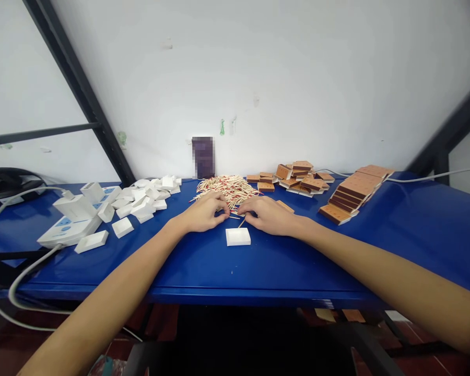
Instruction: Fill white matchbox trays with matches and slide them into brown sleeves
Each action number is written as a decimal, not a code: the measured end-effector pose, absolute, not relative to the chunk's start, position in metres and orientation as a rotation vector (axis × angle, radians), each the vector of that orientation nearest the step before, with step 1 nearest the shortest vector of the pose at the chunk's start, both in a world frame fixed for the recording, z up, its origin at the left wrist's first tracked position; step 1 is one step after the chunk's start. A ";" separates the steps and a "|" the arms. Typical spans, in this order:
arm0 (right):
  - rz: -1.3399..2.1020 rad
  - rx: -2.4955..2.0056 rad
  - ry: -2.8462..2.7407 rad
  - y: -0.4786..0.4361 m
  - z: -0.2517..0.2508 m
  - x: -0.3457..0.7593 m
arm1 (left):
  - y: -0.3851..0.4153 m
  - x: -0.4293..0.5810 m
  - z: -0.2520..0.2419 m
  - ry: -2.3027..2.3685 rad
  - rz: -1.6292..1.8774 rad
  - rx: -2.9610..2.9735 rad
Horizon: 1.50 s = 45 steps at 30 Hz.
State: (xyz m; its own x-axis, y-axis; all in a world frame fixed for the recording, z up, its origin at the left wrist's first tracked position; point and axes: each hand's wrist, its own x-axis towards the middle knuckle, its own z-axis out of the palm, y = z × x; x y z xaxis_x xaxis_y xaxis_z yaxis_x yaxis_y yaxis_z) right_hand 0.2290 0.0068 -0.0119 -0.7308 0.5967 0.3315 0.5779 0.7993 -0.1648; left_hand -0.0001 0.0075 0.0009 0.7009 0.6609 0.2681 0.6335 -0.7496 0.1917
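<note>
Both my hands rest on a blue table at the near edge of a pile of red-tipped matchsticks. My left hand has its fingers curled and pinched over a few matchsticks at the pile's edge. My right hand lies beside it with fingers bent, gathering matchsticks; one stick pokes out under its thumb. A white inner matchbox tray sits just in front of both hands, untouched.
A heap of white trays lies to the left, beside a white power strip with grey cables. Brown matchbox sleeves and a fanned stack of them lie to the right. A dark blurred object stands against the wall.
</note>
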 end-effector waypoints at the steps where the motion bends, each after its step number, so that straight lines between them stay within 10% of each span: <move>1: 0.071 -0.883 -2.610 0.007 -0.012 0.229 | 0.006 0.003 -0.001 1.065 0.508 2.824; 45: 0.181 -0.761 -2.680 0.001 -0.006 0.235 | 0.008 0.000 0.003 1.143 0.439 2.936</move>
State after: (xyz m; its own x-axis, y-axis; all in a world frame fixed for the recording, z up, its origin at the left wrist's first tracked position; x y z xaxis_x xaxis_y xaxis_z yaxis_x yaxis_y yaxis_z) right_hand 0.2354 0.0005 -0.0060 -0.7955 0.5296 0.2944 0.4853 0.8478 -0.2139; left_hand 0.0003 0.0081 0.0027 0.7038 0.6577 0.2685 0.6686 -0.7410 0.0628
